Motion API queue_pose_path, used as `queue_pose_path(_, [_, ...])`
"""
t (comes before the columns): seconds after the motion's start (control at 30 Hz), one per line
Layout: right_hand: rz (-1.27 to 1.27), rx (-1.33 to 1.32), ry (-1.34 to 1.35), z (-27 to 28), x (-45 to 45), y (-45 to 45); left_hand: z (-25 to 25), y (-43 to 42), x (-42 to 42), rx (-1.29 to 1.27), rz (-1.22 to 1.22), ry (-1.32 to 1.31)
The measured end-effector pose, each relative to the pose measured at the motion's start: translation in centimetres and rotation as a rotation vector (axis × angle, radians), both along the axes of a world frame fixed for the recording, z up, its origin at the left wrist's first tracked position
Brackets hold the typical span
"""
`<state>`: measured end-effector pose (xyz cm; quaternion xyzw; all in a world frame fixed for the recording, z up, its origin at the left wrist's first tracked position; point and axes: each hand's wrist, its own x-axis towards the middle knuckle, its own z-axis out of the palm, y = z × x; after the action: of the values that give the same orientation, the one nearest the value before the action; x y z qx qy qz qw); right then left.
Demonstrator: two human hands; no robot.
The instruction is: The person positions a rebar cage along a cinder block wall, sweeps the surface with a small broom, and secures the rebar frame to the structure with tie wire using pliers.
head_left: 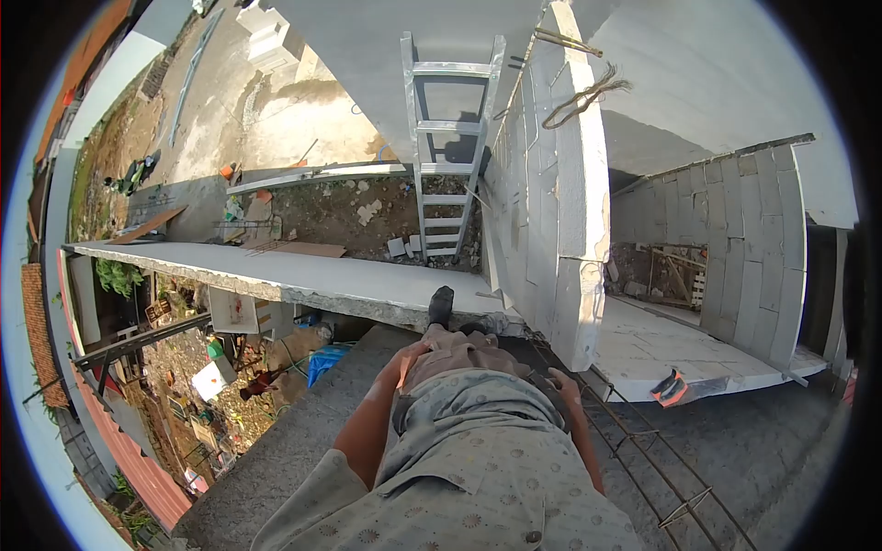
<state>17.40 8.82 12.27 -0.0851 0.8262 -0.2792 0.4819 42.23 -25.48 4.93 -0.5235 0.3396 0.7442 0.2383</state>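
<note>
My left hand [406, 365] rests at my left thigh, against the brown trousers [473, 354]. A small orange strip shows beside it, and I cannot make out whether the hand holds it. My right hand [563, 390] hangs at my right hip, close to something dark there; its fingers are mostly hidden. One dark shoe [441, 306] stands on the pale top of a wall [303, 273] in front of me. A patterned grey shirt [478, 477] fills the lower middle of the view.
A metal ladder [452, 124] rises ahead beside a light block wall [579, 184] with wires sticking out. An orange-and-black tool [675, 389] lies on a white ledge at right. A rebar cage [657, 450] runs along the right. Left, the wall drops to a cluttered yard [276, 367].
</note>
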Motion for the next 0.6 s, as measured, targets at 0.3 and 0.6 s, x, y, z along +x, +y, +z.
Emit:
queue_pose_path(0.3, [-0.267, -0.02, 0.348, -0.4, -9.3, -12.7, -3.1, -3.8, 11.6, -0.528, -0.258, 0.036])
queue_pose_path(0.6, [-0.15, -0.079, 0.824, -3.8, -26.6, -20.4, 5.7, -8.3, 0.7, -0.696, -0.212, -0.048])
